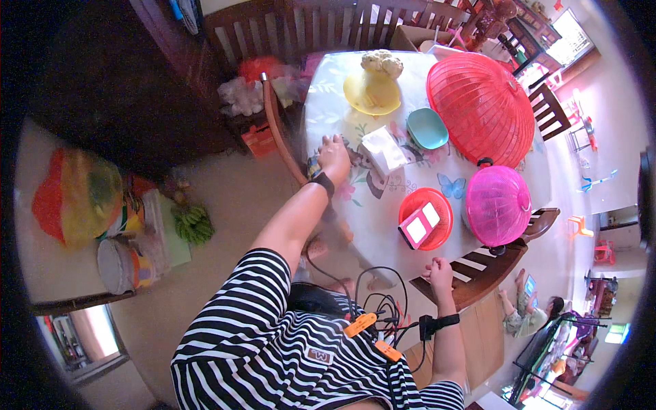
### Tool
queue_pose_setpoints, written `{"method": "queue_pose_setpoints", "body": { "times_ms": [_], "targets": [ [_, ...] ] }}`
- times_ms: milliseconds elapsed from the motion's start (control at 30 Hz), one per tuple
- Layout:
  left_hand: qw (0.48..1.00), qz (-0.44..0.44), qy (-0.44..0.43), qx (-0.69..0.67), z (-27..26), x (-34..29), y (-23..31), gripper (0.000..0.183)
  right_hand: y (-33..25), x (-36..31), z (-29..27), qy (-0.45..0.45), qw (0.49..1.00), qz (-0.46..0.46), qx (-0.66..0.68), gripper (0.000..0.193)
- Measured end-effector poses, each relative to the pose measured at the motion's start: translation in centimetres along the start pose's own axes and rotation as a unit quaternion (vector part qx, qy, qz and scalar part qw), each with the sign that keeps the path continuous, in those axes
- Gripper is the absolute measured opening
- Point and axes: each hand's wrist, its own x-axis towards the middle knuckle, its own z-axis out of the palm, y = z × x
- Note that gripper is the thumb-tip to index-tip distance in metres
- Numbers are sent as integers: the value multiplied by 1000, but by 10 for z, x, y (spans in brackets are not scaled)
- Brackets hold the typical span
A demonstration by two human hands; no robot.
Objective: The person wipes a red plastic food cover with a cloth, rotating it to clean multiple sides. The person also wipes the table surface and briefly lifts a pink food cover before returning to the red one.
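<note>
My left hand [333, 160] lies at the left edge of the table, its fingers loosely bent and a little apart on the patterned cover. Beside its outer edge is a small blue and yellow patch [313, 166] whose kind I cannot make out. A white pack of tissues [385, 150] lies just right of this hand, apart from it. My right hand [439, 275] is at the near side, above a wooden chair back [488, 273], with its fingers curled in and nothing visible in them. Closest to it is a red round basket [446, 236] with a pink-and-white box [419, 225] on top.
Farther back are a yellow bowl [355, 102], a knobbly beige lump [383, 63], a teal dish [428, 128] and a large red mesh cover [478, 102]. A pink colander [497, 205] stands at the right. Black cables [383, 301] hang before me. Green bananas [193, 223] lie at the left; another person [533, 314] sits far right.
</note>
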Motion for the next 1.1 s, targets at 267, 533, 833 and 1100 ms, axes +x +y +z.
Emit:
{"method": "queue_pose_setpoints", "body": {
  "times_ms": [267, 533, 833, 1100],
  "targets": [
    [939, 230, -193, 170, -23, -66, -8, 46, -1, -28, 23, 29, 982, -125, -138, 22],
    [931, 191, -301, -79, -71, -147, -13, 47, 19, -19, 38, 28, 998, -64, -8, 14],
    [975, 79, -18, -207, -169, -116, -100, 45, 13, -9, 41, 9, 999, 29, -38, 23],
    [968, 101, 48, -226, -132, -57, -154, 44, 13, -12, 39, 34, 994, -59, -81, 23]
  ]
}}
